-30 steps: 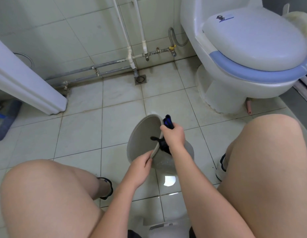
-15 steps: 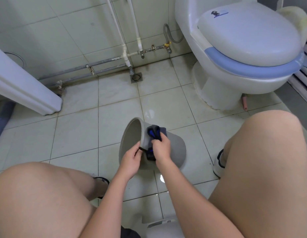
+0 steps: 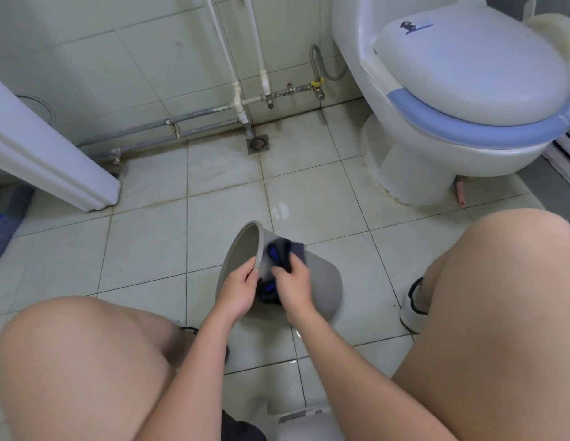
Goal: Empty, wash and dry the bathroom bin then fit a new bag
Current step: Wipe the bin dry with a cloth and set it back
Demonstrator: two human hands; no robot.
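A grey plastic bin (image 3: 322,278) lies tipped on its side over the wet floor tiles, its mouth facing left. My left hand (image 3: 237,291) grips the near part of the rim. My right hand (image 3: 293,286) presses a dark cloth with blue patches (image 3: 282,254) against the bin's outer wall just behind the rim. Part of the cloth is hidden under my fingers. The inside of the bin looks bare, with no bag in it.
A white toilet with a blue seat ring (image 3: 468,100) stands at the right. Pipes (image 3: 188,128) run along the wall, with a floor drain (image 3: 257,143) below them. A white door edge (image 3: 51,160) is at left. My bare knees flank the bin.
The cloth has moved from the bin's inside, over the rim, onto its outer wall. The bin has turned so its mouth faces more to the left.
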